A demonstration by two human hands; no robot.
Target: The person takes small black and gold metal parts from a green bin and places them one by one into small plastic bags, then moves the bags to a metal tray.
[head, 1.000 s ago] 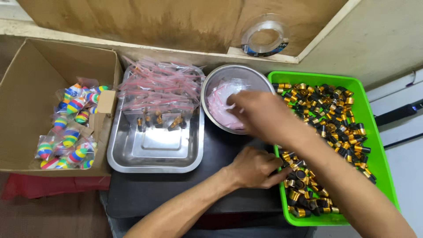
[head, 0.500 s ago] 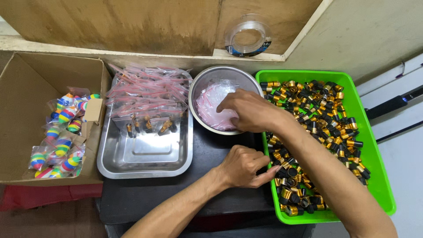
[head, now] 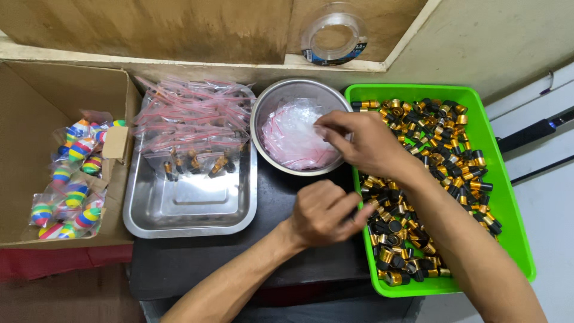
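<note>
Black-and-gold caps (head: 418, 197) lie heaped in the green tray (head: 508, 197) at the near right of the dark counter (head: 197, 263). The left hand (head: 326, 215) rests at the tray's near-left edge, fingers curled narrow with the thumb and forefinger pinched toward the heap; I cannot tell whether they grip a cap. It has hardly shifted over the last second. Farther back, the right hand (head: 365, 143) has travelled from above the tray to the steel bowl (head: 269, 110), where its fingertips now close narrowly on one of the small clear bags (head: 293, 134) piled inside. That suggests a fresh bag is being picked. Left of the bowl sits a steel tray (head: 185, 209) with filled bags, then a cardboard box (head: 24, 149) holding striped balls.
</note>
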